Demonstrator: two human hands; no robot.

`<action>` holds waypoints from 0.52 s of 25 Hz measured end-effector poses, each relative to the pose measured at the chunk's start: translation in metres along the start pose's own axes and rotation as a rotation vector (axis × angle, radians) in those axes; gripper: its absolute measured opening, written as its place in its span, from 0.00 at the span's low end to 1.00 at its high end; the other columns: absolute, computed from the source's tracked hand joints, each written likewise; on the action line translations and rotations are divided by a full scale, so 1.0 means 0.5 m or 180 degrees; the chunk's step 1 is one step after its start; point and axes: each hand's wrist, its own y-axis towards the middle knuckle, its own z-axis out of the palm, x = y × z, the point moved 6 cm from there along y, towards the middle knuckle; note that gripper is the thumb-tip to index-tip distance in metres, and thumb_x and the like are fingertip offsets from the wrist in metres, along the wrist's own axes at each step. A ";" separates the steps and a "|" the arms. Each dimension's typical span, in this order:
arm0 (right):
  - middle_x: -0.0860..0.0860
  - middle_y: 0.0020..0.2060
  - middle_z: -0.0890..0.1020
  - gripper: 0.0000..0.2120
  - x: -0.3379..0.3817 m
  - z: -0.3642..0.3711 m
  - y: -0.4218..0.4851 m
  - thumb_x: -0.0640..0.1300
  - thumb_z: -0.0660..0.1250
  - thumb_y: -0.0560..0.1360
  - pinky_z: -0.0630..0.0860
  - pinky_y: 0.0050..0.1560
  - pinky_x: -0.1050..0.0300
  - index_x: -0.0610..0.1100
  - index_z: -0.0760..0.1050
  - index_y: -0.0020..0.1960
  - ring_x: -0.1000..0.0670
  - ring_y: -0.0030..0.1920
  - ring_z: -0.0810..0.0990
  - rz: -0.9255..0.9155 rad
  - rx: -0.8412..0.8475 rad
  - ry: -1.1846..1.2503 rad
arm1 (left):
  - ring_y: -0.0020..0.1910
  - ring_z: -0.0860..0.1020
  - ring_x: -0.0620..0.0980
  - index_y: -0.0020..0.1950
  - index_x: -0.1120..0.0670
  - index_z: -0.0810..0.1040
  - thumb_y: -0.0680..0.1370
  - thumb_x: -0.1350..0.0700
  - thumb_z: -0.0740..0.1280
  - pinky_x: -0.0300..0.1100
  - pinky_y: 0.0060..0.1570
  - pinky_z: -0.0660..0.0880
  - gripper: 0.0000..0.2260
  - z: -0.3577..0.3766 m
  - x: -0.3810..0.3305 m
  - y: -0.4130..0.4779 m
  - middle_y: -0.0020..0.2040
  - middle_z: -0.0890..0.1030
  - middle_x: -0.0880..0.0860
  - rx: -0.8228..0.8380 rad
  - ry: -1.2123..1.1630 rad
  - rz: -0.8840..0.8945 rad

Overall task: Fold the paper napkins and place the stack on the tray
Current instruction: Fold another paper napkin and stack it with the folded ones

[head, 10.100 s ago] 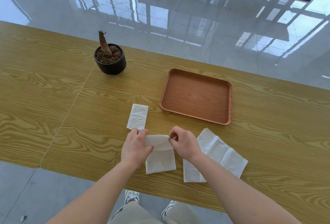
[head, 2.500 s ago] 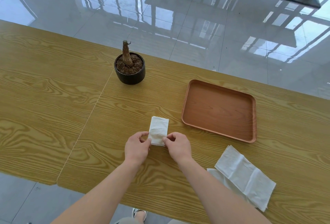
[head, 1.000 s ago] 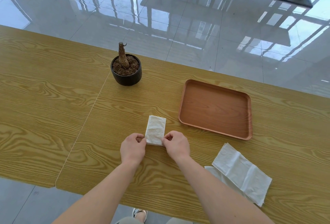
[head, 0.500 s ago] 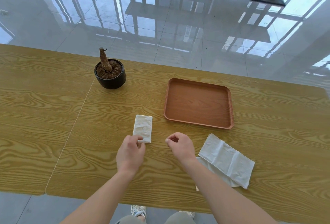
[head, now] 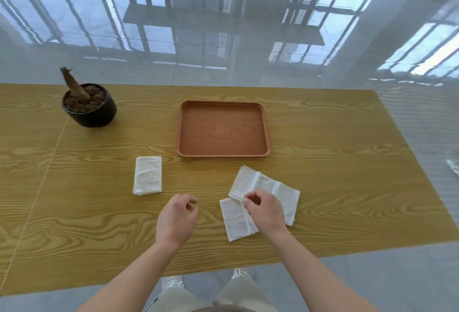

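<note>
A small folded stack of white napkins [head: 147, 175] lies on the wooden table, left of the brown tray [head: 223, 155], which holds nothing. Two unfolded napkins lie to the right, overlapping: the upper napkin [head: 273, 185] lies across the lower napkin [head: 236, 219]. My right hand [head: 265, 210] rests over them, its curled fingertips pinching the near-left corner of the upper napkin. My left hand [head: 177, 219] hovers over bare table between the stack and the loose napkins, fingers loosely curled and holding nothing.
A black pot [head: 92, 110] with soil and a cut stump stands at the back left. The table's right edge [head: 407, 162] and near edge are close by, with glossy floor beyond. A seam [head: 47, 167] crosses the tabletop on the left.
Both hands left the folded stack, which now lies alone. My right hand moved right onto the loose napkins and my left hand drew back to the right. The camera view shifted.
</note>
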 end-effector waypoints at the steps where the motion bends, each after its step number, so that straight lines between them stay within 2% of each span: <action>1: 0.57 0.38 0.83 0.02 -0.033 -0.029 -0.007 0.45 0.70 0.77 0.75 0.41 0.63 0.50 0.81 0.46 0.56 0.42 0.81 0.0049 -0.0092 -0.0110 | 0.41 0.76 0.42 0.54 0.51 0.82 0.77 0.57 0.69 0.40 0.39 0.73 0.07 0.021 -0.017 -0.005 0.44 0.78 0.45 0.0063 0.0010 0.0057; 3: 0.57 0.40 0.82 0.01 -0.087 -0.074 -0.020 0.44 0.70 0.76 0.76 0.41 0.59 0.49 0.81 0.47 0.54 0.42 0.80 -0.0021 -0.0263 -0.0520 | 0.43 0.77 0.45 0.55 0.52 0.82 0.77 0.56 0.69 0.44 0.42 0.75 0.08 0.060 -0.049 -0.016 0.45 0.78 0.46 0.0178 0.0055 0.0161; 5: 0.55 0.44 0.82 0.04 -0.122 -0.104 -0.031 0.44 0.70 0.75 0.75 0.42 0.56 0.48 0.81 0.50 0.51 0.46 0.79 -0.0307 -0.0402 -0.1050 | 0.47 0.77 0.47 0.58 0.52 0.81 0.78 0.54 0.68 0.45 0.45 0.76 0.10 0.097 -0.080 -0.027 0.49 0.77 0.47 0.0273 0.0179 0.0300; 9: 0.51 0.53 0.82 0.13 -0.149 -0.127 -0.028 0.45 0.76 0.72 0.77 0.51 0.53 0.45 0.82 0.55 0.46 0.55 0.78 -0.0919 -0.0379 -0.1724 | 0.58 0.73 0.49 0.63 0.49 0.79 0.78 0.49 0.69 0.44 0.51 0.75 0.15 0.154 -0.124 -0.048 0.57 0.76 0.48 0.0382 0.0735 0.0812; 11: 0.50 0.60 0.81 0.15 -0.153 -0.127 -0.018 0.47 0.74 0.74 0.78 0.57 0.48 0.46 0.80 0.60 0.45 0.62 0.77 -0.1126 -0.0219 -0.1870 | 0.64 0.72 0.52 0.65 0.48 0.78 0.77 0.45 0.69 0.47 0.57 0.73 0.18 0.181 -0.140 -0.059 0.64 0.75 0.50 0.0499 0.1219 0.1171; 13: 0.50 0.68 0.77 0.17 -0.156 -0.119 -0.007 0.49 0.67 0.78 0.74 0.63 0.46 0.48 0.77 0.66 0.45 0.68 0.73 -0.1261 0.0011 -0.2026 | 0.66 0.72 0.54 0.65 0.47 0.77 0.74 0.43 0.71 0.51 0.59 0.73 0.21 0.197 -0.149 -0.071 0.67 0.75 0.51 0.0617 0.1633 0.1420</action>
